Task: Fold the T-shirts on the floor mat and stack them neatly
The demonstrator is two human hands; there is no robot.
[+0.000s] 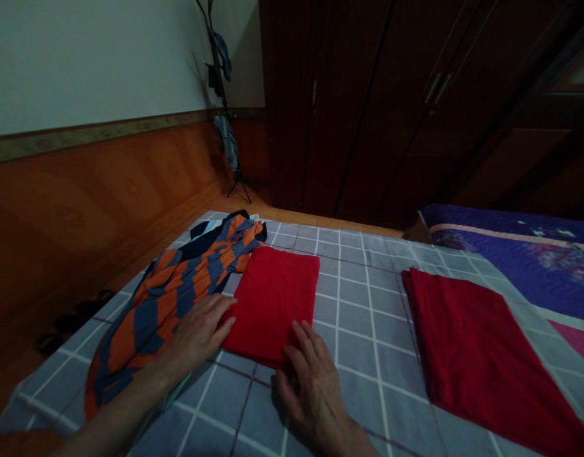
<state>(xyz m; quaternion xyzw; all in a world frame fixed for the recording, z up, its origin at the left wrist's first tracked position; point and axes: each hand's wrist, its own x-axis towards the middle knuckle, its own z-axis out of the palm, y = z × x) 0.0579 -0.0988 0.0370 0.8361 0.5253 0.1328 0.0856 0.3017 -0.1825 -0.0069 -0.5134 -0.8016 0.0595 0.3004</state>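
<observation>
A bright red folded cloth [277, 298], perhaps a garment, lies flat as a neat rectangle on the grey checked bedspread [353, 330]. At its left edge rests my left hand [204, 330], fingers stretched out and fingertips touching the fabric. My right hand [311, 381] is at the near right corner, fingers spread and slightly bent, the fingertips on the cloth and the thumb just off its near edge. Neither hand grips anything. Left of the cloth, partly under my left forearm, is a crumpled orange and blue patterned garment [178, 292].
A darker red folded cloth [482, 349] lies on the right of the bed. Beyond it is a purple flowered cover [520, 254]. A coat stand [220, 82] with hanging clothes stands in the corner beside a dark wooden wardrobe [368, 114]. Dark shoes [73, 320] are on the floor at left.
</observation>
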